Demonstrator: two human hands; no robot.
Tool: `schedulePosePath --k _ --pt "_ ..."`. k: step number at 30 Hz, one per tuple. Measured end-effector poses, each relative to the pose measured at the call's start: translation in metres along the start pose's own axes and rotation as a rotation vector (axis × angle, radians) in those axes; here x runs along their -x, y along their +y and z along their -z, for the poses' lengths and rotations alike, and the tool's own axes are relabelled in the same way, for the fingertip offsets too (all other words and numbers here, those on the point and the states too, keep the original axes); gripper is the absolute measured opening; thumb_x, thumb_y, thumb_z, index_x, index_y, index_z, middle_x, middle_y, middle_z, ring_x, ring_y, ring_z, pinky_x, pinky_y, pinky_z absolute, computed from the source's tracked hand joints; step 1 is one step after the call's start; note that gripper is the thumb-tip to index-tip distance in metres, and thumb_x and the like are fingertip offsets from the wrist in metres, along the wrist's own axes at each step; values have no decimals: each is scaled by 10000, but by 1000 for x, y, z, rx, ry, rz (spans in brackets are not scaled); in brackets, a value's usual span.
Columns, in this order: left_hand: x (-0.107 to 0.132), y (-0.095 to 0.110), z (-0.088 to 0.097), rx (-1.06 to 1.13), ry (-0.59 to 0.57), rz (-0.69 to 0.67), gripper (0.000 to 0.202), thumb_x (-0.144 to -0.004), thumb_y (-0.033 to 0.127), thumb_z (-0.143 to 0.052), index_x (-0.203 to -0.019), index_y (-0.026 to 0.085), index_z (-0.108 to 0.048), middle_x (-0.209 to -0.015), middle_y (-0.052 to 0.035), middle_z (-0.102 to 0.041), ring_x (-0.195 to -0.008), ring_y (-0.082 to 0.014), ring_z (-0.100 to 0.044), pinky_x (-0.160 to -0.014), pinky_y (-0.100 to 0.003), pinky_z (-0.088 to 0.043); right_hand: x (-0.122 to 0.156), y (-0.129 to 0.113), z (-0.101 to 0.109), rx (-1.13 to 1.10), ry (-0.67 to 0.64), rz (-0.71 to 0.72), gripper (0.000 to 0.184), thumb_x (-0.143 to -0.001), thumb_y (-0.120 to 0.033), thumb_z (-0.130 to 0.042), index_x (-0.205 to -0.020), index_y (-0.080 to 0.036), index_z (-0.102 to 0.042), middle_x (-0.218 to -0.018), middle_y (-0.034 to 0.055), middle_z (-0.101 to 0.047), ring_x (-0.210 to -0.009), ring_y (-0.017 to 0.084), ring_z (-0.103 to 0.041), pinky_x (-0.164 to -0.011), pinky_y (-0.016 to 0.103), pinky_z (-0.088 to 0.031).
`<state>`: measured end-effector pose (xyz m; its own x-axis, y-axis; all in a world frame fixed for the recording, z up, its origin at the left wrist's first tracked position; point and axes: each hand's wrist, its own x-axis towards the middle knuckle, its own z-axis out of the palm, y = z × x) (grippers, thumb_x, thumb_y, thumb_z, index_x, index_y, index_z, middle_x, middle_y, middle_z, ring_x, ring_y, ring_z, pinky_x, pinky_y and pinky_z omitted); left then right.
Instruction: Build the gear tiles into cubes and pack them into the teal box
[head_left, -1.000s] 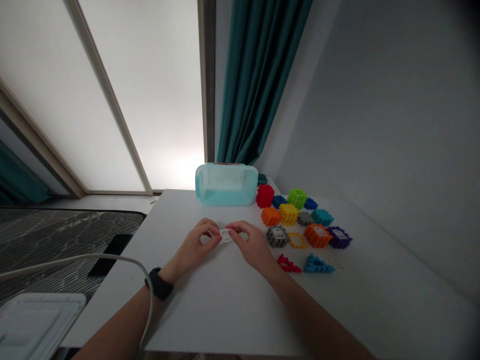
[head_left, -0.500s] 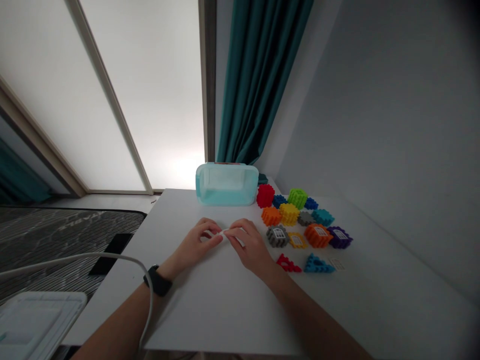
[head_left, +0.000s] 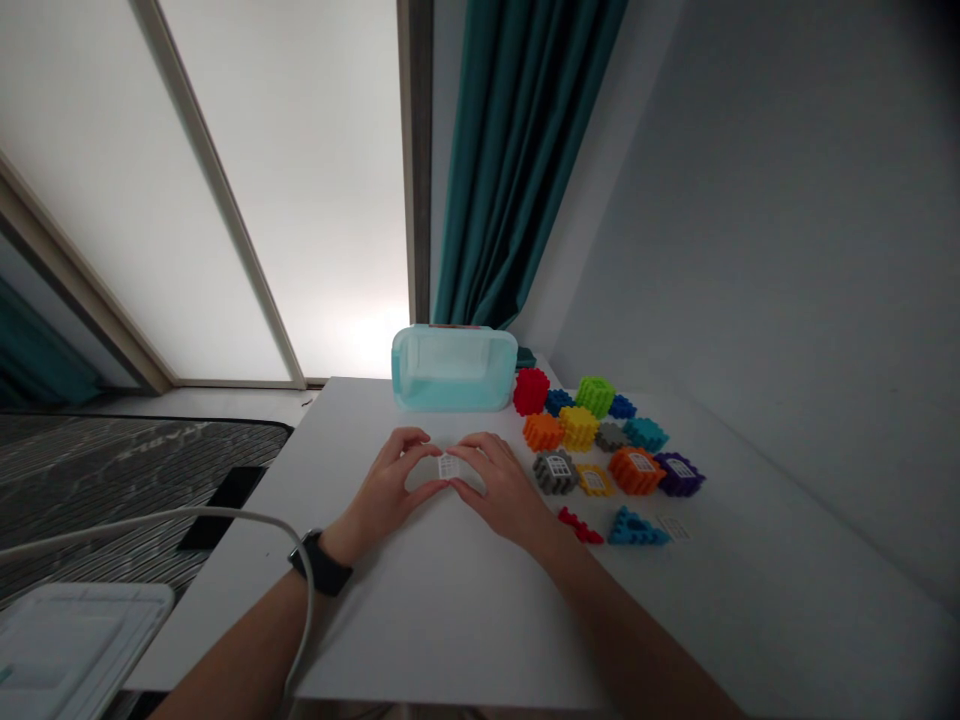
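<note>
A small white lattice window piece (head_left: 448,466) is held between my two hands above the white table. My left hand (head_left: 391,482) pinches its left side with thumb and fingertips. On the opposite side, the fingers and thumb of my right hand (head_left: 499,490) grip it too. The lattice faces up towards me, and its edges are partly covered by fingertips. Just right of my right hand are a grey toothed block (head_left: 556,472) with a white window on it and a red triangular piece (head_left: 581,527), partly behind my wrist.
A translucent teal bin (head_left: 454,370) stands at the table's back. Several colourful toothed blocks, among them an orange one (head_left: 636,471) and a purple one (head_left: 680,475), lie at right, with a blue triangle (head_left: 637,527) and another white lattice (head_left: 674,528). A white cable (head_left: 225,511) crosses my left forearm.
The white window piece has been turned from nearly edge-on so its lattice shows. Both hands have tilted with it, thumbs dropping lower and fingers spreading from them.
</note>
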<state>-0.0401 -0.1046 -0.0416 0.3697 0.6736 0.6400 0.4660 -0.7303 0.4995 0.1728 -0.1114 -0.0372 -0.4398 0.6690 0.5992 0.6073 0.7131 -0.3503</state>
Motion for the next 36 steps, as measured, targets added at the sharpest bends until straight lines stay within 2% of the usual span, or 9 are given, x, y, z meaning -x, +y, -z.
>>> schedulePosePath --k 11,18,26,30,36 --pt "0 8 -2 48 -13 38 292 -849 282 -706 -1127 238 -628 -1180 -94 -525 -1137 -250 -548 -992 -429 -499 0 -8 6 10 16 -9 392 -806 -128 -629 -1186 -213 -586 -1184 124 -576 -1129 283 -555 -951 485 -505" --pt "-5 21 -5 49 -59 23 297 -856 278 -691 -1144 247 -624 -1213 -99 -527 -1157 -248 -546 -998 -424 -499 8 -9 22 56 16 -35 396 -806 -135 -616 -1191 -225 -592 -1218 130 -557 -1170 297 -537 -990 507 -480" --pt "-28 48 -30 49 -189 -89 243 -903 267 -618 -1144 234 -626 -1214 -114 -532 -1097 -234 -563 -961 -408 -510 44 1 61 140 55 -89 402 -806 -150 -608 -1195 -249 -589 -1237 121 -539 -1211 303 -514 -1022 528 -451" --pt "-42 64 -50 35 -238 -165 240 -911 246 -584 -1147 230 -628 -1228 -122 -546 -1071 -239 -576 -953 -416 -503 68 12 89 193 66 -127 422 -790 -130 -619 -1192 -255 -590 -1241 121 -537 -1201 304 -520 -1019 535 -455" --pt "-57 79 -80 21 -310 -290 237 -917 199 -547 -1141 213 -622 -1233 -135 -555 -1148 -270 -552 -966 -429 -483 115 31 134 279 90 -202 421 -808 -151 -618 -1212 -264 -586 -1264 124 -527 -1237 308 -494 -1051 557 -425"
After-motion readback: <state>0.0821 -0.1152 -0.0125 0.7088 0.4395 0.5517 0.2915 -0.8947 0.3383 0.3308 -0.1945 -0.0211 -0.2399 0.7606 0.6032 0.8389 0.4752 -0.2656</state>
